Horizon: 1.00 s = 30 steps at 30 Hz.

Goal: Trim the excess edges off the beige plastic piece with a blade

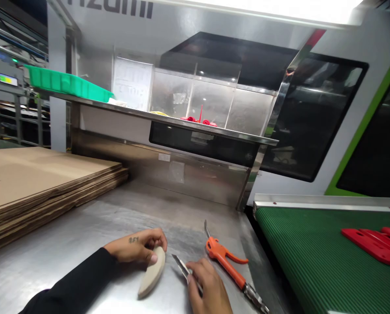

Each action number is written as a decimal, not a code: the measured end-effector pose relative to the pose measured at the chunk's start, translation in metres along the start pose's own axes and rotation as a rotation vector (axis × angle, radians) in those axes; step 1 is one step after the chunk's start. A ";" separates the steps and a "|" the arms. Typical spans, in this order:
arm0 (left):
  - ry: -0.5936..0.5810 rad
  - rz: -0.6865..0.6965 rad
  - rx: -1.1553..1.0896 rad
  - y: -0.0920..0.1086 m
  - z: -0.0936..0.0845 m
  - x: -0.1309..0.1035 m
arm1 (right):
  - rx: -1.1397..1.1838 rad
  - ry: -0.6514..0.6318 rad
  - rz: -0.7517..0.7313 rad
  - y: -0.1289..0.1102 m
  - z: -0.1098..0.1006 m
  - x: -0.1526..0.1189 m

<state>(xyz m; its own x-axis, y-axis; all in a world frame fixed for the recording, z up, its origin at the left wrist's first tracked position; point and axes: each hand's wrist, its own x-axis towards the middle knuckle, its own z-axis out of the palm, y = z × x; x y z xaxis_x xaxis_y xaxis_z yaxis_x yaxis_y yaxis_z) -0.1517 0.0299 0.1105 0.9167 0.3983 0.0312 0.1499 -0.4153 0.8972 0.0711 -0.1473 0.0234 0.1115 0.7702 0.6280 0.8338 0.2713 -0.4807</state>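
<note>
My left hand point(141, 246) is closed on a beige, curved, crescent-shaped piece point(153, 274), thumb on its face and fingers curled behind its upper end. A utility knife point(182, 266) is gripped in my right hand point(210, 285), its blade pointing up and left toward the curved piece. A small gap separates the blade tip from that piece. Just right of my right hand, an orange air blow gun point(226, 259) lies on the metal table point(106, 231), its thin nozzle pointing away from me.
Flat cardboard sheets point(51, 179) are stacked at the left. A green conveyor belt point(299, 244) carrying red plastic parts point(371, 245) runs along the right. Above the table's back, a metal shelf point(182, 125) holds a green tray point(67, 85) and small red parts point(200, 120).
</note>
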 end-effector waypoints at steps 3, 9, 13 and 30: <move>0.049 0.020 -0.109 -0.003 0.000 0.002 | 0.031 0.013 0.012 -0.003 -0.002 0.003; 0.111 0.001 -0.044 -0.002 0.006 0.005 | 0.060 0.024 0.055 -0.006 -0.003 0.007; 0.118 0.004 0.026 -0.001 0.009 0.008 | 0.065 0.020 0.071 -0.008 -0.006 0.007; 0.119 -0.024 0.217 0.001 0.014 0.011 | -0.017 -0.052 0.067 -0.001 -0.021 0.016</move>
<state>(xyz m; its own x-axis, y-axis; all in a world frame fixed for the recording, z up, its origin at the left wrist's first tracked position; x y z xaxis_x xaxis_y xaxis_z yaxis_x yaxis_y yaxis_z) -0.1367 0.0220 0.1059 0.8636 0.4987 0.0744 0.2589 -0.5651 0.7834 0.0830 -0.1472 0.0470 0.1395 0.8152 0.5621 0.8343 0.2089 -0.5102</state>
